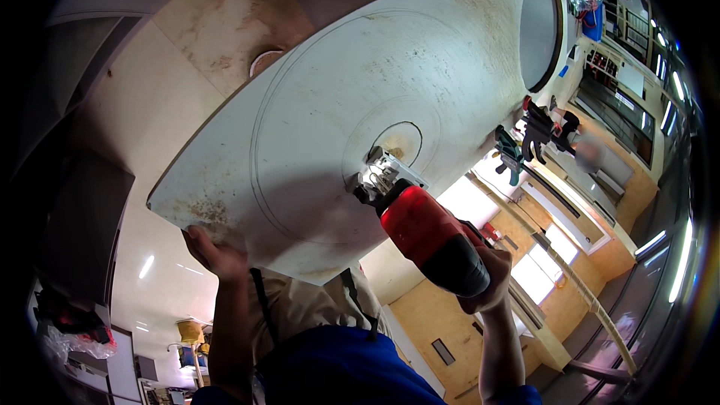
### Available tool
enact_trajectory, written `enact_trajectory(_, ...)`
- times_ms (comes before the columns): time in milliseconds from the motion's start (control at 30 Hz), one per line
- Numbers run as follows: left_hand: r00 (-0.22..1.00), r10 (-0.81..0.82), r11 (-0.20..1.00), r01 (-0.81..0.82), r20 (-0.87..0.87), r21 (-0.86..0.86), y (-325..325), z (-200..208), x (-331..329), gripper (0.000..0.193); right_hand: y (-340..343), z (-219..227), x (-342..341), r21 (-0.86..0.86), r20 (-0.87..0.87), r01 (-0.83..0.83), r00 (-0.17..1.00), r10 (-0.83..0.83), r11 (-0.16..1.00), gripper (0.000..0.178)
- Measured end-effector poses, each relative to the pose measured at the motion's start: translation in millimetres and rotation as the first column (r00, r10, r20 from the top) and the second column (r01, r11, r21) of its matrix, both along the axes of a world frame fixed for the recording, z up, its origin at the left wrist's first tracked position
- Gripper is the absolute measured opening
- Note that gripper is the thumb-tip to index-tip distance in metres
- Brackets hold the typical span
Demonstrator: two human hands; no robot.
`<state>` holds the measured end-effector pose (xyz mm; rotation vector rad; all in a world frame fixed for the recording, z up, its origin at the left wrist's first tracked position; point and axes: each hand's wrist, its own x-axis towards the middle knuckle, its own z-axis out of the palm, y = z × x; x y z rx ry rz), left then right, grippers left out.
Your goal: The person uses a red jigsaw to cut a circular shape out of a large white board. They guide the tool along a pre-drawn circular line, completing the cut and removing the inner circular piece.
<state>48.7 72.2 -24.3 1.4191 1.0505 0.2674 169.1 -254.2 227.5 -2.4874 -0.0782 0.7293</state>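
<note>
A large white board [315, 97] with pencilled circles and brown dust lies in front of me. My right hand [491, 277] is closed round the grip of a red and black jigsaw [435, 236]. The saw's metal foot [382, 172] rests on the board beside a small circle, part of whose outline is a dark cut line [409, 126]. The blade itself cannot be made out. At the board's near left corner, my left hand [217, 255] grips the edge; most of its fingers are hidden.
A big round opening [538, 26] pierces the board's far right end. Clamps, one black [536, 131] and one green [508, 154], sit along its right edge. Beyond them is another person [566, 120]. A pale rope or hose [574, 277] runs at the right.
</note>
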Motion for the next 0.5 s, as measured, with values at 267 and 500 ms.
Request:
enact_trajectory(267,0.999,-0.027,0.998,0.029,0.039,-0.057,-0.7,1.5,4.0,0.051,5.9,5.6,5.0,-0.030,-0.045,0.021,0.999,-0.022,0.999,0.019)
enact_trajectory(500,0.992,-0.068,0.995,0.075,0.108,-0.069,5.1,-11.7,-11.1,0.051,5.2,3.3,-1.6,-0.048,-0.025,0.030,0.999,-0.031,0.998,0.019)
